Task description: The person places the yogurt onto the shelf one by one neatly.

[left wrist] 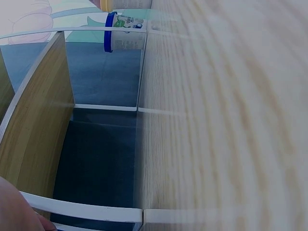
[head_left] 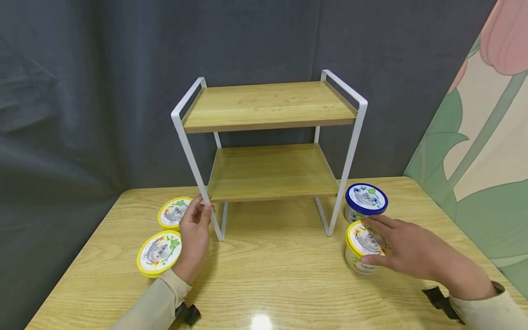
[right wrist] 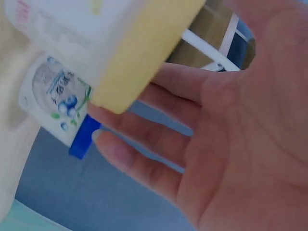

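My left hand (head_left: 195,236) grips the front left leg of a two-tier wooden shelf rack (head_left: 270,105) with a white metal frame, close to the lower board (head_left: 272,172). In the left wrist view only a bit of that hand (left wrist: 19,209) shows at the corner. My right hand (head_left: 416,247) holds a yellow-lidded tub (head_left: 363,240) by its lid, thumb on the near side and fingers on the far side. The right wrist view shows those fingers (right wrist: 144,159) reaching past the yellow lid (right wrist: 144,53). Behind stands a blue-lidded tub (head_left: 366,199).
Two more yellow-lidded tubs, a nearer one (head_left: 158,253) and a farther one (head_left: 173,213), stand left of the rack, beside my left hand. Everything is on a wooden table (head_left: 272,279). A dark curtain (head_left: 255,41) hangs behind, and a flower-patterned panel (head_left: 486,151) borders the right.
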### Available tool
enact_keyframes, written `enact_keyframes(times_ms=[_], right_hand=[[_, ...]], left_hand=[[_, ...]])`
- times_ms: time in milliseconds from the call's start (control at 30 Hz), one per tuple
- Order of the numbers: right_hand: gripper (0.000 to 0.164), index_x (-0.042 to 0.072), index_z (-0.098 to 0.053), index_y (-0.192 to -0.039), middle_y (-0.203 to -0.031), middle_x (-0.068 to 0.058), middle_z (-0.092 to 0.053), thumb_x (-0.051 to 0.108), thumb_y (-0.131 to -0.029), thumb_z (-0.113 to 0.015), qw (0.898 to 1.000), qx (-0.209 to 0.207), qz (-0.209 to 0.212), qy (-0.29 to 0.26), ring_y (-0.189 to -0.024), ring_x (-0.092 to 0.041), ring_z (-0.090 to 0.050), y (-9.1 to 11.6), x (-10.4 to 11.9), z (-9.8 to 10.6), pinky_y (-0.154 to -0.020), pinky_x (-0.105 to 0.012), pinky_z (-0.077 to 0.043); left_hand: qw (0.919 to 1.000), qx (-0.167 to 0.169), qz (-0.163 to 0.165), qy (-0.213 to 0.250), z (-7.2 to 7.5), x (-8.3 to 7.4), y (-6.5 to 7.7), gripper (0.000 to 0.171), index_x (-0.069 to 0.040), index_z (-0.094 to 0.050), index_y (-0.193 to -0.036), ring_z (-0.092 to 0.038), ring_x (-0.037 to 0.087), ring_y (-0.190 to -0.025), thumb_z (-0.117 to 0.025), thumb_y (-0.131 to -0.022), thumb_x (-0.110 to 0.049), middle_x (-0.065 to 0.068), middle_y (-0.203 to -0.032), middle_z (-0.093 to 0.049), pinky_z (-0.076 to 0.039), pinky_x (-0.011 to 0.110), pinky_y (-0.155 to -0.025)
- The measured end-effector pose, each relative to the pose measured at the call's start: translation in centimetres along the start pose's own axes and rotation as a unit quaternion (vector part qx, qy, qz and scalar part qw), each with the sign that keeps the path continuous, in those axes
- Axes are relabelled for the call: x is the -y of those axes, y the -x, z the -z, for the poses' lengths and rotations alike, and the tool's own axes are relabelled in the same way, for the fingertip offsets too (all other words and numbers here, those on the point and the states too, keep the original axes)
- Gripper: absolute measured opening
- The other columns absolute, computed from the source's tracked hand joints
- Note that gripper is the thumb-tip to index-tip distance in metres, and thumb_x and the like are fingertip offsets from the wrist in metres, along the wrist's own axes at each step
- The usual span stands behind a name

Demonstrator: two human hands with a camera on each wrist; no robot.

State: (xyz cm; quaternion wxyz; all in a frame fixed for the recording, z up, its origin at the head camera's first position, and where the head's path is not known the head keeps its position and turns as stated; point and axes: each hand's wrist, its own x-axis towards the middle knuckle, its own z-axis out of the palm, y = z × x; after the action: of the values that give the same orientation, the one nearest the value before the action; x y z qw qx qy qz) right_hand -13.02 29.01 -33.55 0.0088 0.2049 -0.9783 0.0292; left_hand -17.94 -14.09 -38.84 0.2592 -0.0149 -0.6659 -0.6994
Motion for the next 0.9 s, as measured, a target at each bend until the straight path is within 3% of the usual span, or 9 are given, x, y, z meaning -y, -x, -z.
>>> enact_keyframes(times_ms=[367, 600, 900], right_hand=[[0.090, 0.013, -0.056, -0.141, -0.141, -0.010, -0.057, 0.078, -0.079, -0.060, 0.996, -0.071, 0.051, -0.013, -0.115, -0.035, -0.063, -1.1, 2.5, -0.4, -0.093, -0.056, -0.051], [0.090, 0.016, -0.054, -0.143, -0.145, -0.008, -0.055, 0.080, -0.080, -0.057, 0.996, -0.073, 0.050, -0.015, -0.120, -0.038, -0.061, -1.1, 3.5, -1.1, -0.096, -0.058, -0.049], [0.085, 0.016, -0.056, -0.141, -0.142, -0.006, -0.057, 0.076, -0.080, -0.062, 0.993, -0.096, 0.063, -0.024, -0.124, -0.038, -0.059, -1.3, 4.6, -1.9, -0.097, -0.057, -0.049]], left_hand=[[0.9999, -0.003, -0.009, 0.014, -0.1, -0.3, -0.2, 0.033, 0.005, -0.059, -0.127, -0.052, 0.003, -0.078, -0.058, -0.100, -0.015, -0.012, -0.084, -0.060, -0.043, 0.018, -0.072], [1.0000, -0.007, -0.003, 0.004, -0.3, -0.2, -0.1, 0.032, 0.006, -0.060, -0.124, -0.051, 0.003, -0.076, -0.059, -0.099, -0.013, -0.013, -0.083, -0.060, -0.042, 0.017, -0.070], [0.9999, 0.002, 0.009, 0.005, -0.2, -0.1, -0.1, 0.032, 0.003, -0.060, -0.127, -0.057, 0.003, -0.083, -0.058, -0.100, -0.014, -0.012, -0.085, -0.059, -0.045, 0.016, -0.076]])
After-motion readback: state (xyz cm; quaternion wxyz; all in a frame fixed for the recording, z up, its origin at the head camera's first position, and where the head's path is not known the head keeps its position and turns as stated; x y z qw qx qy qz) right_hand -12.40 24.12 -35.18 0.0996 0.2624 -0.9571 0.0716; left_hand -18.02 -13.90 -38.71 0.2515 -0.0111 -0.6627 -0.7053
